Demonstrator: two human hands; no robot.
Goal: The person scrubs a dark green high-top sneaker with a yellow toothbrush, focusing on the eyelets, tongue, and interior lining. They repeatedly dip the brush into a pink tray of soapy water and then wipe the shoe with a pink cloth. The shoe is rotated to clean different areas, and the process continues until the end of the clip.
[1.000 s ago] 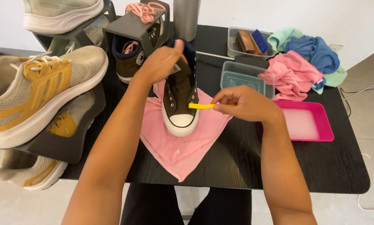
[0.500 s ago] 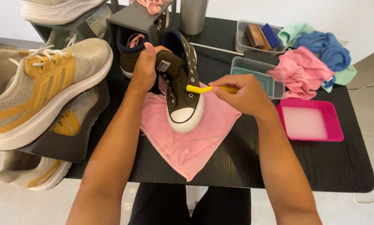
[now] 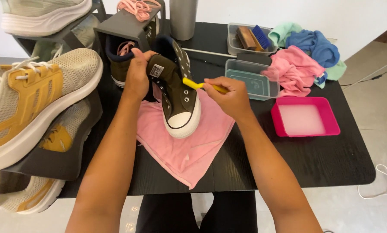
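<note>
Two bare hands work over the bench: the left hand [image 3: 137, 75] and the right hand [image 3: 230, 95]. One yellow plastic brush [image 3: 198, 85]. Two dark brown canvas high-top shoes: one [image 3: 176, 92] on the cloth, one [image 3: 120, 64] far left under a grey stand. One pink square cloth [image 3: 185, 146] spread flat. Three beige-and-yellow mesh running shoes at left [image 3: 34, 99], [image 3: 62, 133], [image 3: 21, 198], and one pale shoe [image 3: 42, 15] at far left. Two clear plastic tubs [image 3: 251, 82], [image 3: 241, 41]. One pink rectangular tray [image 3: 305, 116]. One grey metal cylinder [image 3: 182, 19]. One heap of cloths, pink, blue and green [image 3: 305, 56].
</note>
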